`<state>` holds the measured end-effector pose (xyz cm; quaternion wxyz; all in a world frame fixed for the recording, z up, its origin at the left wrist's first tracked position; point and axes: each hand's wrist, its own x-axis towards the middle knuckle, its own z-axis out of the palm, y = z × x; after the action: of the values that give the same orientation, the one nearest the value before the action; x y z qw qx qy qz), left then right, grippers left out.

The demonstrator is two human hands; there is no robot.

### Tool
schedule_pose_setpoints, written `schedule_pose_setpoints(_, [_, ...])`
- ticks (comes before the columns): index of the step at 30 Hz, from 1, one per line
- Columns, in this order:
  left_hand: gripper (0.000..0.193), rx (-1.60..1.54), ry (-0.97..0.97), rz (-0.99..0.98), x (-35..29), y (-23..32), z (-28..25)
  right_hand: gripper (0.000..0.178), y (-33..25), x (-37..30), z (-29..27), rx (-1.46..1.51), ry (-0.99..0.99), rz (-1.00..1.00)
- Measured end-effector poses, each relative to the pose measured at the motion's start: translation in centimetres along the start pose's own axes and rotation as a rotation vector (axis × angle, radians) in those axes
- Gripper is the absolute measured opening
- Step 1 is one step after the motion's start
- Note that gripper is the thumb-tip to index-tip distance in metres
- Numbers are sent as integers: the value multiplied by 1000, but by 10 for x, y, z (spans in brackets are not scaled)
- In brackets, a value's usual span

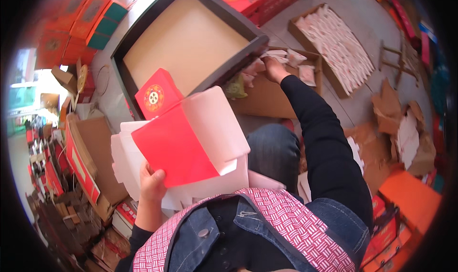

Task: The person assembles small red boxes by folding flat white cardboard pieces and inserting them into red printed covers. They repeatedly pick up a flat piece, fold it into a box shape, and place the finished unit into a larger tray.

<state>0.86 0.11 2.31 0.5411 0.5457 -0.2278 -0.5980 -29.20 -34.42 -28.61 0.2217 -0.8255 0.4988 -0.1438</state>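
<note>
My left hand (152, 182) is closed on the lower left edge of a red cardboard carton (177, 148), thumb on top. The carton is partly folded, with a pale inner flap (212, 124) standing up on its right side. White carton sheets (126, 150) lie beneath it on my lap. My right arm stretches forward, and my right hand (275, 70) reaches into a brown cardboard box (267, 98) among small white-and-pink packets (307, 75). Its fingertips are hidden there, so its grip cannot be made out. A red box with a round gold emblem (157, 94) sits at the tray's near corner.
A dark-rimmed tray (119, 57) with a tan base stands ahead. Beyond it, at the right, a shallow carton (336, 47) holds rows of packets. Stacked orange-red boxes (62, 38) rise at the far left. Flattened cardboard (95, 152) leans at the left; a wooden stool (398, 64) is far right.
</note>
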Motion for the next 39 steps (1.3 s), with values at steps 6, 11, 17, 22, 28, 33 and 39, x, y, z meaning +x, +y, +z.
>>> schedule_pose_setpoints(6, [71, 35, 131, -62, 4, 7, 6, 14, 14, 11, 68, -417, 103, -15])
schedule_pose_setpoints(11, [74, 10, 116, -67, 9, 15, 15, 38, 55, -24, 76, 235, 131, 390])
schedule_pose_setpoints(17, [69, -132, 56, 50, -3, -8, 13, 30, 8, -119, -38, 1117, 507, 521])
schedule_pose_setpoints(22, [61, -254, -134, 117, 4, -14, 15, 19, -180, -172, -250, 1106, 412, -19])
schedule_pose_setpoints(28, [58, -380, -360, 157, 1, -32, 23, 33, -323, -193, -295, 401, 129, -144])
schedule_pose_setpoints(33, [53, -640, -406, 179, -24, -32, 35, 40, -368, -225, -296, 487, 577, -198])
schedule_pose_setpoints(39, [57, -388, -332, 277, -57, -56, 50, 54, -383, -279, -211, 977, 443, -113])
